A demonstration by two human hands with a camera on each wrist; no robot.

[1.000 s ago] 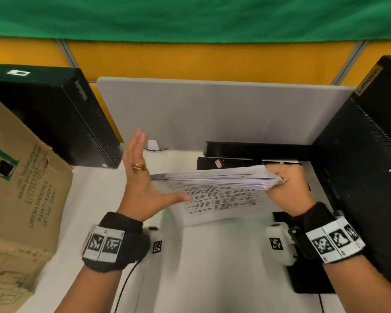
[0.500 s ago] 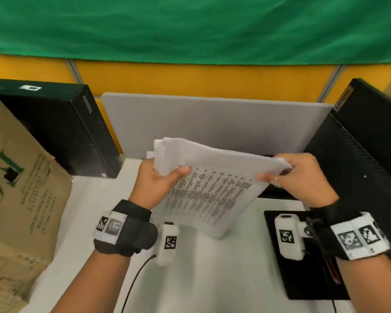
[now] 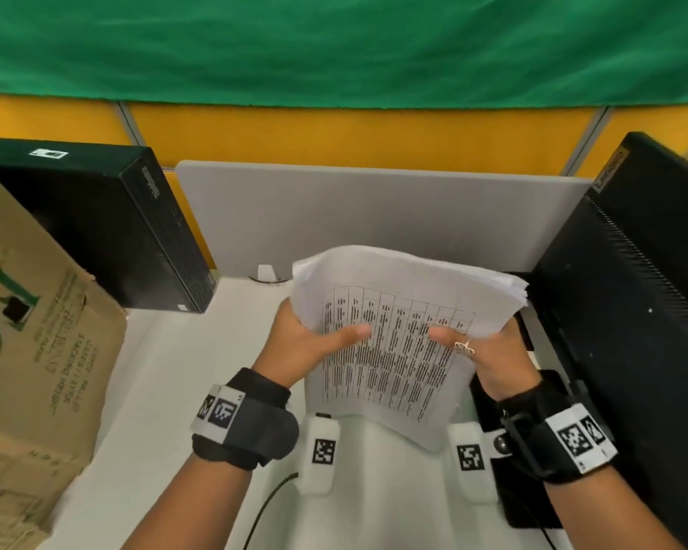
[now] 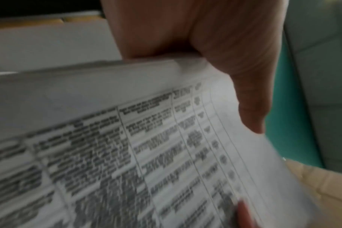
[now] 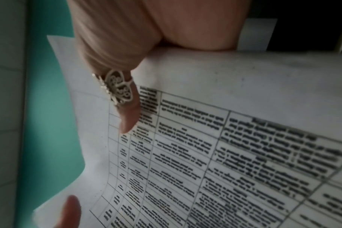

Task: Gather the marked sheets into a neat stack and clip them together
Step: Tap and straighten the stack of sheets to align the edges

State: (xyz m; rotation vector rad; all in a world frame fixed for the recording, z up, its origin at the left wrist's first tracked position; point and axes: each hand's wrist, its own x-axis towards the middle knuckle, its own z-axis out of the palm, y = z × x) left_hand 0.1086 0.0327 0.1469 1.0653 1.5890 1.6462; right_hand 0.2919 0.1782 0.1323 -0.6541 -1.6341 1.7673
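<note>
A stack of white sheets [image 3: 398,335] with a printed table on its top page stands nearly upright above the desk, tilted toward me. My left hand [image 3: 314,343] grips its left side, thumb across the print and fingers behind. My right hand [image 3: 477,351], with a ring on the thumb, grips the right side the same way. The left wrist view shows the stack [image 4: 146,138] with my thumb [image 4: 244,92] on the page. In the right wrist view the printed page [image 5: 224,138] sits under the ringed thumb [image 5: 127,111]. No clip is in view.
A white desk [image 3: 175,391] lies below. A brown cardboard box [image 3: 36,371] and a black computer case [image 3: 108,232] stand at the left. A black monitor [image 3: 632,311] stands at the right, its base [image 3: 525,502] on the desk. A grey divider panel [image 3: 374,216] closes the back.
The stack went from lying flat in my right hand to upright. My left hand, open a second ago, took its left side, and both hands drew closer together.
</note>
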